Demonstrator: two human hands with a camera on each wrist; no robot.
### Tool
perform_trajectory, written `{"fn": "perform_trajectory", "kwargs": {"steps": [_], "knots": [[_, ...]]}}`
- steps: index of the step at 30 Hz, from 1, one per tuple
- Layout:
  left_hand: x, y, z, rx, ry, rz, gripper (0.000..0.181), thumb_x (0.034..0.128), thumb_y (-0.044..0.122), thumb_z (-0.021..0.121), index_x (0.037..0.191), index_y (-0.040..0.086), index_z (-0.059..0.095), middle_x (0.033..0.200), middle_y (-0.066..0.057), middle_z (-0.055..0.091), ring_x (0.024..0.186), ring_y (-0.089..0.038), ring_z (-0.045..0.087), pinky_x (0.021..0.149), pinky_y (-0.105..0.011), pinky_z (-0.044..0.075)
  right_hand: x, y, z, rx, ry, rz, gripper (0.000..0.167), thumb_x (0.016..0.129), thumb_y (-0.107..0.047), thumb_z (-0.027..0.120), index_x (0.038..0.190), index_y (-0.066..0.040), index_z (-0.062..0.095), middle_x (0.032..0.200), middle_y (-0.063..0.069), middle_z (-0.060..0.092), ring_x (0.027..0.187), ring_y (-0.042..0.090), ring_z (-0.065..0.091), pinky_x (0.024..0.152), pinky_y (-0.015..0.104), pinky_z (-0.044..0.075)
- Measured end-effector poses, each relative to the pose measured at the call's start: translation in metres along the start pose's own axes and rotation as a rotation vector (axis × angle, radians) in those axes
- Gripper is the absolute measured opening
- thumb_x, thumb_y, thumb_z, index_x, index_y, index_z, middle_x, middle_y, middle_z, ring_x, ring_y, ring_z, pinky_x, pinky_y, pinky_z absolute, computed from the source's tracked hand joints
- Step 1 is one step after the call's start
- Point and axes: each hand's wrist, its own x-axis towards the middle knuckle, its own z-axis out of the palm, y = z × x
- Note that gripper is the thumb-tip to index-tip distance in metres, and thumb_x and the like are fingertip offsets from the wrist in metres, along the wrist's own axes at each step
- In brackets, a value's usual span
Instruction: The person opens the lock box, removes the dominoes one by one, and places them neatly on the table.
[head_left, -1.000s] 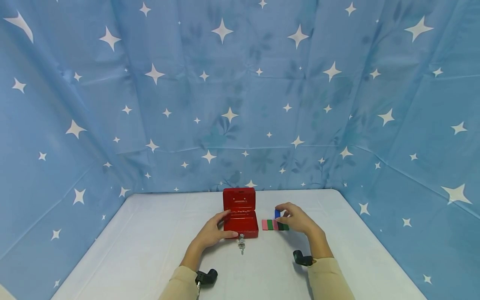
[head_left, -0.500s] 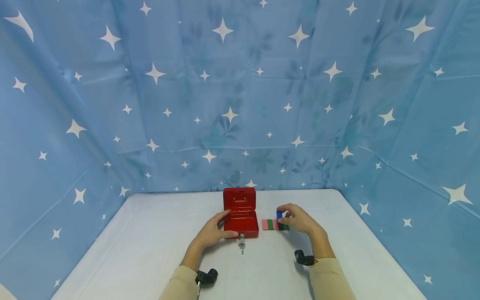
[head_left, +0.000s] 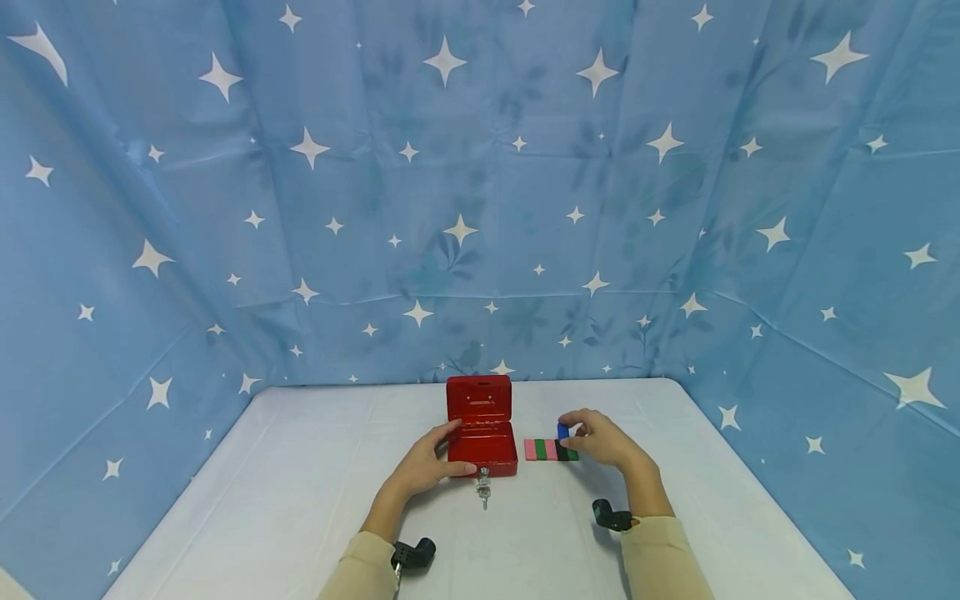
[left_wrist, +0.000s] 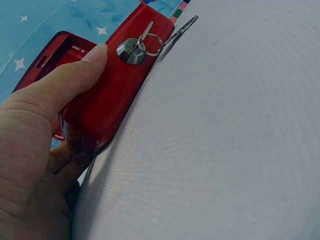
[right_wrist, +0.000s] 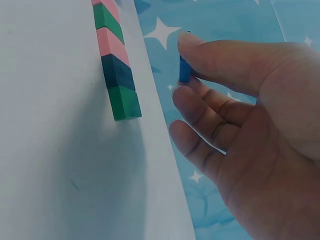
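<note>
A red metal cash box [head_left: 483, 448] stands on the white table with its lid [head_left: 480, 397] raised. My left hand [head_left: 422, 468] grips its left side, thumb across the front wall, other fingers partly hidden behind. In the left wrist view, a key on a ring [left_wrist: 150, 45] sits in the front lock [left_wrist: 129, 54]. To the right of the box, my right hand [head_left: 600, 439] pinches a small blue block [head_left: 563, 432] between thumb and fingers. The block is held upright above a row of pink, green and dark blocks, apart from them; a green block [right_wrist: 123, 103] ends the row.
The row of blocks [head_left: 541, 450] lies flat, with a gap between it and the box. Keys [head_left: 483, 493] hang out in front of the box. Behind the table [head_left: 315, 492] hangs a blue star-patterned curtain [head_left: 480, 208].
My right hand has shifted slightly to the right with the blue block, along the row toward its right end. The left hand and the cash box stay where they were.
</note>
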Motion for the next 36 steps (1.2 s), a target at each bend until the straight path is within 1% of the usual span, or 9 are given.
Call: {"fn": "perform_trajectory", "kwargs": {"steps": [7,14,23,27,33,36], "knots": [[-0.0004,-0.0003,0.0007,-0.003,-0.005,0.001,0.092,0.0813,0.042,0.088,0.159,0.020,0.044,0.164,-0.013,0.041,0.152,-0.041,0.037,0.120,-0.063,0.038,-0.0008,0.0029,-0.0005,0.003,-0.006,0.027,0.040,0.094,-0.011,0.075,0.132,-0.002,0.068,0.119,0.007,0.069,0.099,0.022,0.059,0.080,0.034,0.052],[-0.0005,-0.0009,0.0007,-0.002,-0.007,-0.008,0.092,0.0813,0.043,0.087,0.159,0.022,0.044,0.164,-0.014,0.041,0.151,-0.042,0.037,0.117,-0.064,0.040,-0.0023,0.0044,-0.0023,-0.005,-0.022,0.030,0.041,0.094,-0.011,0.075,0.132,0.000,0.067,0.117,0.010,0.068,0.099,0.023,0.059,0.078,0.035,0.053],[0.0003,-0.0004,0.0003,0.007,-0.006,-0.005,0.092,0.0811,0.044,0.087,0.159,0.022,0.044,0.164,-0.014,0.041,0.151,-0.042,0.037,0.117,-0.065,0.040,-0.0060,0.0040,-0.0045,-0.009,-0.010,0.059,0.041,0.092,-0.012,0.078,0.130,-0.002,0.069,0.117,0.011,0.067,0.096,0.023,0.058,0.079,0.041,0.056],[-0.0001,-0.0001,0.0000,0.004,-0.006,-0.003,0.092,0.0814,0.044,0.087,0.159,0.022,0.044,0.164,-0.013,0.040,0.152,-0.042,0.037,0.118,-0.064,0.039,-0.0069,0.0050,-0.0046,-0.015,-0.009,0.066,0.040,0.093,-0.012,0.077,0.130,-0.003,0.069,0.119,0.011,0.067,0.097,0.024,0.058,0.079,0.040,0.056],[-0.0008,-0.0011,0.0004,-0.003,-0.004,-0.012,0.092,0.0811,0.044,0.088,0.159,0.022,0.043,0.165,-0.013,0.040,0.151,-0.042,0.037,0.117,-0.065,0.041,-0.0081,0.0047,-0.0063,-0.011,-0.018,0.072,0.041,0.093,-0.012,0.077,0.132,-0.002,0.068,0.116,0.011,0.067,0.094,0.024,0.057,0.078,0.040,0.055],[-0.0009,-0.0006,0.0006,-0.004,-0.004,-0.012,0.092,0.0811,0.043,0.087,0.159,0.022,0.044,0.164,-0.014,0.040,0.151,-0.043,0.037,0.116,-0.065,0.042,-0.0077,0.0058,-0.0071,-0.026,-0.016,0.073,0.041,0.093,-0.012,0.077,0.132,-0.002,0.068,0.115,0.010,0.067,0.095,0.023,0.057,0.078,0.040,0.055]]}}
